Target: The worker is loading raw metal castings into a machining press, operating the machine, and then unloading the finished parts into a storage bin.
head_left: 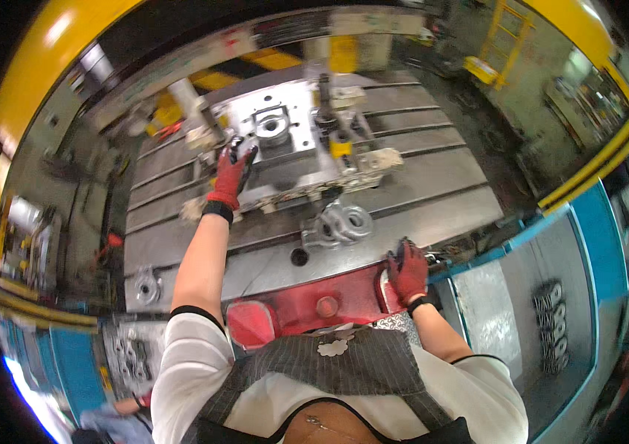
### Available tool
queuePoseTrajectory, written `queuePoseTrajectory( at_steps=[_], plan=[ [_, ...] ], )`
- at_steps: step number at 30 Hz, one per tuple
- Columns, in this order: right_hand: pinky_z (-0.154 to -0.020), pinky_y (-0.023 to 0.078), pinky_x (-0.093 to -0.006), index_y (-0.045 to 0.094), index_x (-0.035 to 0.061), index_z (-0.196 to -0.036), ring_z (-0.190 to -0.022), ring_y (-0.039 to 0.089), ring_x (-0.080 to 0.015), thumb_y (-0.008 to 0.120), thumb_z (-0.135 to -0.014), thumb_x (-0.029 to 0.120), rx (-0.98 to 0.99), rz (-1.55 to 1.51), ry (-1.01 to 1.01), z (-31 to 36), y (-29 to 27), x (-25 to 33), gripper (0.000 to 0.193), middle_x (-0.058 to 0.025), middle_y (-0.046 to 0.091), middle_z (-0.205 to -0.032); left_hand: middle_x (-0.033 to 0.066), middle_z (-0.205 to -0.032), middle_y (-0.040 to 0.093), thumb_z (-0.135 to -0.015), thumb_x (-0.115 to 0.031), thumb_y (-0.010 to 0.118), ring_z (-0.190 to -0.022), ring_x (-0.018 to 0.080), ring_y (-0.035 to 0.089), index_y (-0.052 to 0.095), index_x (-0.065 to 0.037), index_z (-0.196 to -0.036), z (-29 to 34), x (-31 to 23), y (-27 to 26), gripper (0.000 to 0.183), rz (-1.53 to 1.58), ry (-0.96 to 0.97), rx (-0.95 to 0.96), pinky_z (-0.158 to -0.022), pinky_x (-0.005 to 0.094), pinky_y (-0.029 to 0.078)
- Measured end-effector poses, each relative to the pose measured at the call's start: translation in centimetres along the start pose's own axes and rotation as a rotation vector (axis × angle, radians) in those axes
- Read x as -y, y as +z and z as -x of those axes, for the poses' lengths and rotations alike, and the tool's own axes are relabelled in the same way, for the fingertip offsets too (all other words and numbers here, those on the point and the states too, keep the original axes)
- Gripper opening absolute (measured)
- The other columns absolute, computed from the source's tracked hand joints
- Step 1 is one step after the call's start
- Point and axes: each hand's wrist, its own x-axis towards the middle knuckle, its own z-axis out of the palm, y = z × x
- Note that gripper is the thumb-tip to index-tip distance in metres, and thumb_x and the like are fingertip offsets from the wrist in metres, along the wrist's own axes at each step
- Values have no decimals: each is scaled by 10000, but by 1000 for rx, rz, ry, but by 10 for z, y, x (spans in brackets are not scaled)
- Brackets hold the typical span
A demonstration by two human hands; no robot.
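Note:
My left hand, in a red glove with dark fingertips, stretches over the press bed to the left edge of a bright metal die plate. Its fingers are apart, and I see nothing held in them. A ring-shaped metal part sits in the middle of the die, right of those fingers. My right hand, gloved the same way, lies open at the right end of a red control bar, its fingers reaching toward the bed's front edge. Several grey metal parts lie clustered on the bed between my hands.
Another metal part lies at the bed's front left corner. At right, a blue-edged chute or table carries a row of stacked parts. Metal parts sit lower left, near another person's gloved hand. Yellow press framing surrounds the bed.

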Motion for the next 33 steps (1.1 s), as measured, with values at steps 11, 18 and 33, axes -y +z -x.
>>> queuePoseTrajectory(
  at_steps=[11, 18, 33],
  plan=[
    [-930, 353, -475, 405, 34, -1280, -1105, 438, -338, 479, -829, 479, -7, -11, 51, 4, -9, -2, 638, -155, 455, -1246, 235, -1389, 308, -570, -528, 741, -1296, 369, 287, 170, -141, -1422, -120, -74, 76, 1097, -304, -301, 252, -1047, 418, 275],
    [-892, 387, -484, 416, 48, -1266, -1086, 444, -350, 526, -800, 471, 11, -79, 73, 4, -3, -8, 639, -156, 455, -1219, 244, -1253, 462, -572, -476, 756, -1155, 395, 444, 258, -168, -1395, -132, -80, 74, 1010, -214, -322, 142, -973, 437, 363],
    [-825, 431, -468, 433, 38, -1243, -1061, 460, -351, 530, -815, 433, -70, -80, 30, 10, -6, -6, 590, -177, 447, -1222, 123, -1375, 359, -790, -193, 652, -1202, 227, 400, 270, -69, -1391, 103, 104, -74, 723, 552, -236, -96, -995, 352, 318]
  ],
)
